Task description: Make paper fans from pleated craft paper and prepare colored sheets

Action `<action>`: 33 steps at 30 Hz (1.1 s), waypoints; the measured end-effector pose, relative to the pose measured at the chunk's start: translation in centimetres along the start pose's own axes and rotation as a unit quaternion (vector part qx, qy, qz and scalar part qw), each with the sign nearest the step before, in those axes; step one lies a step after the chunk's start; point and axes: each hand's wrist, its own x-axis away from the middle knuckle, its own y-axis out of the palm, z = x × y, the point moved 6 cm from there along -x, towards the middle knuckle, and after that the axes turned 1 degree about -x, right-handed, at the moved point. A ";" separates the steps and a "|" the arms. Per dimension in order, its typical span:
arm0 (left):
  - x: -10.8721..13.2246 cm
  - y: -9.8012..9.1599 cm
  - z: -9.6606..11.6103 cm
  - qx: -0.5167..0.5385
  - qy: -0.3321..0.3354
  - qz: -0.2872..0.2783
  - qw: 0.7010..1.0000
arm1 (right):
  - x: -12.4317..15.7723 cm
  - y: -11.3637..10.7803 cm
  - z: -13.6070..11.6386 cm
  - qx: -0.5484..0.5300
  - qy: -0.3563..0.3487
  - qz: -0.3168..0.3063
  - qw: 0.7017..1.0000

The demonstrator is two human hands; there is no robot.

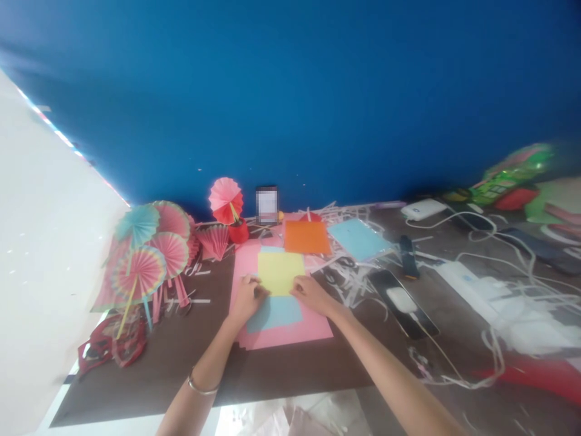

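A yellow paper sheet lies on a light blue sheet, and both rest on a stack of pink sheets on the dark brown table. My left hand presses on the yellow sheet's near left corner with its fingers curled. My right hand pinches the yellow sheet's near right edge. A thin bangle sits on my left wrist.
Finished paper fans stand at the left, with one in a red cup. Orange and blue sheets lie behind. Paper strips, phones, a power strip and white cables crowd the right.
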 end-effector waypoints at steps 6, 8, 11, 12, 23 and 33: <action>-0.1 0.1 -0.1 0.004 0.004 -0.011 1.000 | 0.0 0.0 0.2 -0.010 -0.007 -0.008 1.000; -0.1 0.1 -0.2 0.004 0.003 -0.016 1.000 | 0.0 0.0 0.2 -0.013 -0.007 -0.008 1.000; -0.1 0.1 -0.2 -0.001 0.002 -0.014 1.000 | 0.1 -0.1 0.0 -0.014 -0.006 -0.006 1.000; -0.1 0.1 -0.2 -0.004 0.005 -0.012 1.000 | 0.1 -0.1 0.0 -0.014 -0.006 -0.005 1.000; 1.6 0.7 3.1 -0.153 0.184 -0.032 0.970 | 1.2 0.6 -0.2 0.080 0.039 0.059 0.994; 2.7 3.4 4.1 -0.211 0.175 -0.065 0.960 | 2.2 1.3 -1.0 0.166 0.070 0.135 0.974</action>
